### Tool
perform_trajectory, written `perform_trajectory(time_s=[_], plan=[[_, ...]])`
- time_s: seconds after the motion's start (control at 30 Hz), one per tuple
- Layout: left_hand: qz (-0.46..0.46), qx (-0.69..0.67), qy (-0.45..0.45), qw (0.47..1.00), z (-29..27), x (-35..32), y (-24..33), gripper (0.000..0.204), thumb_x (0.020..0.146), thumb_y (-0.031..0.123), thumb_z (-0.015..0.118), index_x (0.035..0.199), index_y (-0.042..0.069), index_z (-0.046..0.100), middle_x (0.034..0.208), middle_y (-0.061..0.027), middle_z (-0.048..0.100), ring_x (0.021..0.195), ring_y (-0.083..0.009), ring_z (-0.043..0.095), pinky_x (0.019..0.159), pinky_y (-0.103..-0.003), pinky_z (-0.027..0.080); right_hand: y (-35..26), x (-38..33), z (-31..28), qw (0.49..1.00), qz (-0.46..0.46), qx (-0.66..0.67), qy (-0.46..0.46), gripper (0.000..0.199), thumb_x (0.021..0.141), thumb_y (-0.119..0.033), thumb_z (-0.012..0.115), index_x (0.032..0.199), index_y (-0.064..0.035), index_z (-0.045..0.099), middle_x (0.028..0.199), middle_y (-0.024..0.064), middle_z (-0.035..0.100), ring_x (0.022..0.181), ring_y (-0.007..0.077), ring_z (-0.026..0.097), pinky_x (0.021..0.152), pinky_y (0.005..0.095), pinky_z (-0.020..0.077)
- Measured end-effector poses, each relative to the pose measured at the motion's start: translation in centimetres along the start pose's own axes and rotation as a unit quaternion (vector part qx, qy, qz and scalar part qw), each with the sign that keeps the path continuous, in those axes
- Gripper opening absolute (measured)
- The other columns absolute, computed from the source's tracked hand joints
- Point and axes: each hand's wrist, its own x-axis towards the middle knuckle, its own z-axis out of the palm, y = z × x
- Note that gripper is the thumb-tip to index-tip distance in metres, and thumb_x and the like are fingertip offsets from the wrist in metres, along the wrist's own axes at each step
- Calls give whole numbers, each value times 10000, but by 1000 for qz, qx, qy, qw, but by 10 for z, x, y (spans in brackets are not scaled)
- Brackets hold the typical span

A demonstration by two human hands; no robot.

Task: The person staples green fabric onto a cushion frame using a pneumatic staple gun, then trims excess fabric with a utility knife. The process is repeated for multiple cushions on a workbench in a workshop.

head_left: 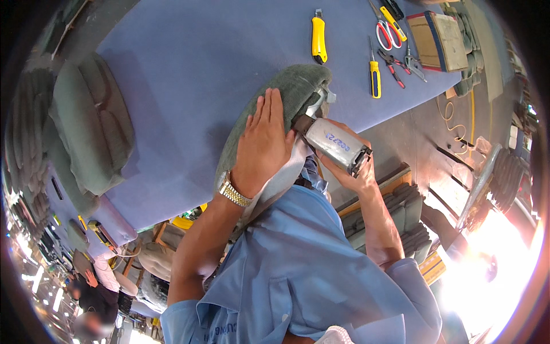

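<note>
A green fabric-covered seat cushion (298,79) stands tilted at the near edge of the blue table, its pale underside facing me. My left hand (264,143) lies flat on the green cover, fingers stretched out and close together. On the right, my right hand (360,176) is wrapped round a silver-grey staple gun (333,141). The tool's dark nose meets the cushion's edge, beside a light strip of its frame. Where exactly the nose touches is hidden.
On the blue table (189,69) lie a yellow utility knife (318,40), a yellow screwdriver (374,79), red-handled scissors (389,34) and pliers (394,66). A box (450,41) sits at the right corner. Green cushions (91,123) are at the left. People work at lower left.
</note>
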Motion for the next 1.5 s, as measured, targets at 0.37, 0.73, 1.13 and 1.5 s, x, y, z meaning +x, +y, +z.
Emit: perform_trajectory(time_s=[0.37,0.73,1.13,1.5], plan=[[-28,23,-5,999,3,3,5,839,907,148,702,1579,-66,248,1608,-264,375,1497,-409,379,1192,-527,380,-1,-1,2,1000,18,-9,-5,600,737,-23,779,1323,-10,648,1162,164,743,1015,248,751,905,345,576],[-33,-21,10,999,6,3,11,905,777,-43,700,1574,-49,272,1576,-288,403,1479,-439,379,1220,-476,349,-8,0,0,996,68,17,-47,625,715,-44,786,1324,-25,645,1133,154,752,1002,279,761,888,348,581],[-28,-403,-143,904,-19,19,-90,710,1103,532,389,1671,153,195,1730,-190,143,1604,-346,112,1279,-500,126,-6,-5,18,999,11,22,25,553,747,8,758,1290,-36,660,1099,142,753,1010,240,745,908,338,560],[67,-160,-60,983,-1,-18,-45,742,1068,429,496,1643,48,223,1697,-269,175,1585,-411,160,1243,-583,196,10,-12,24,998,-18,48,45,538,777,-23,769,1300,-7,644,1118,144,748,1026,222,728,916,330,557]])
